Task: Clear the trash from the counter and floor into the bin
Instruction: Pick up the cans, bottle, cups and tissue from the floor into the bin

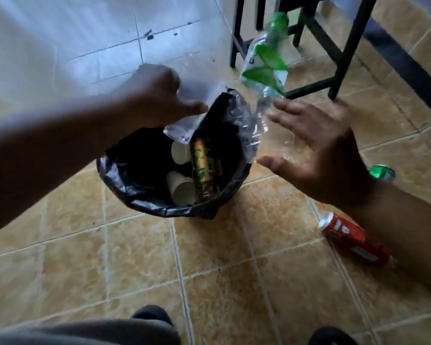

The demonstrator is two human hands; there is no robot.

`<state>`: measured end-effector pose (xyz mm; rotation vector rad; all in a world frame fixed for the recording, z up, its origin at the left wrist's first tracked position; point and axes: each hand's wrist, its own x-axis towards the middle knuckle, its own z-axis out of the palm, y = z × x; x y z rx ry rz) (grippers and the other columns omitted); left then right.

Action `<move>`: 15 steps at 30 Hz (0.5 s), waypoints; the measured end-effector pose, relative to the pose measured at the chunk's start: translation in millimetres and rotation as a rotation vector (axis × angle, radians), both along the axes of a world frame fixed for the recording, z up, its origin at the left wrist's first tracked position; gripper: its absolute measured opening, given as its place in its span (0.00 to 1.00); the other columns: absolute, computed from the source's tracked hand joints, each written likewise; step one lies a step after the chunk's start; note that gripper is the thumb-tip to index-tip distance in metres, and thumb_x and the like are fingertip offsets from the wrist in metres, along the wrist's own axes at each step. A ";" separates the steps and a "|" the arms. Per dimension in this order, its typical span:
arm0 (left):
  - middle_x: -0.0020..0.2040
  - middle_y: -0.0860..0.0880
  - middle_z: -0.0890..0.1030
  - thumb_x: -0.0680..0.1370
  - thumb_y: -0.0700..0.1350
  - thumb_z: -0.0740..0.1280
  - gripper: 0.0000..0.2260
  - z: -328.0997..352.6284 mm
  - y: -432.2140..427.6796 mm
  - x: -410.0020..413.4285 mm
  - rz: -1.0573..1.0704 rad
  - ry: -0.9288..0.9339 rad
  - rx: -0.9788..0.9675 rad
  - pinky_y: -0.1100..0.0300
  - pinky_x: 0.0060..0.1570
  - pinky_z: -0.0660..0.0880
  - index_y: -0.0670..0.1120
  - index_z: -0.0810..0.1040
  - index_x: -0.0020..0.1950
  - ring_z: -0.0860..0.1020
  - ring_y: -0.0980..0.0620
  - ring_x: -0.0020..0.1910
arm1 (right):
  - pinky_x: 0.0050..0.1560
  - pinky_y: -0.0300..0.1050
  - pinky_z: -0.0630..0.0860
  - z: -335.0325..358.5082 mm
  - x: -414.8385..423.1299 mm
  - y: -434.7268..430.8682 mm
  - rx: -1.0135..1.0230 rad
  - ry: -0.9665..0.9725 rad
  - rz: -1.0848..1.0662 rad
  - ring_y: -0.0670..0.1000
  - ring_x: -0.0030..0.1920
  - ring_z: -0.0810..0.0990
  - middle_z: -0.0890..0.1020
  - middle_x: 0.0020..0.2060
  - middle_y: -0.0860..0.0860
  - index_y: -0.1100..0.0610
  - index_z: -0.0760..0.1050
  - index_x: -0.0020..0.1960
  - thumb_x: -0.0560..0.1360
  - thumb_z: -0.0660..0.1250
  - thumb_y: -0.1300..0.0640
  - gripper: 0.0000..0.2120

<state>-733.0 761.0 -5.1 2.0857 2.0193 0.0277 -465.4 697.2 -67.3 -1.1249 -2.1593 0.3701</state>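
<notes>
A bin lined with a black bag (pixel 139 199) stands on the tiled floor. Inside lie two paper cups (pixel 182 188) and a dark bottle with a yellow label (pixel 203 165). My left hand (pixel 157 95) is above the bin's far rim, pinching a clear plastic bag (pixel 178 131) that hangs over the opening. A crumpled clear bottle with a green label (pixel 265 66) is blurred in the air over the bin's right rim. Its lower end is by the fingers of my right hand (pixel 321 150), which is spread wide beside it.
A red can (pixel 353 241) lies on the floor under my right forearm, and a green can (pixel 381 171) shows just behind my right wrist. Black stool legs (pixel 334 46) stand at the back right. A white tiled wall is behind the bin. My shoes are at the bottom edge.
</notes>
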 end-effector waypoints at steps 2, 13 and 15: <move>0.29 0.42 0.73 0.69 0.65 0.69 0.27 -8.8 -14.2 -29.1 0.066 0.041 -0.113 0.57 0.29 0.63 0.41 0.73 0.31 0.72 0.42 0.33 | 0.65 0.48 0.73 0.4 -24.3 -4.1 -0.044 -0.024 0.152 0.53 0.65 0.76 0.77 0.64 0.59 0.62 0.76 0.64 0.70 0.74 0.44 0.29; 0.26 0.45 0.75 0.73 0.66 0.64 0.28 -65.3 -25.5 -50.8 0.125 0.156 -0.266 0.60 0.25 0.62 0.41 0.78 0.32 0.73 0.46 0.28 | 0.53 0.53 0.78 -10.3 -80.6 21.5 -0.192 -0.335 0.358 0.55 0.54 0.81 0.82 0.55 0.56 0.57 0.77 0.64 0.74 0.63 0.38 0.28; 0.26 0.46 0.75 0.73 0.66 0.64 0.26 -68.5 -22.1 -46.1 0.136 0.150 -0.284 0.60 0.25 0.63 0.42 0.78 0.35 0.74 0.48 0.27 | 0.55 0.54 0.78 -13.9 -80.1 20.6 -0.165 -0.383 0.358 0.56 0.58 0.80 0.81 0.59 0.56 0.56 0.75 0.66 0.75 0.64 0.39 0.27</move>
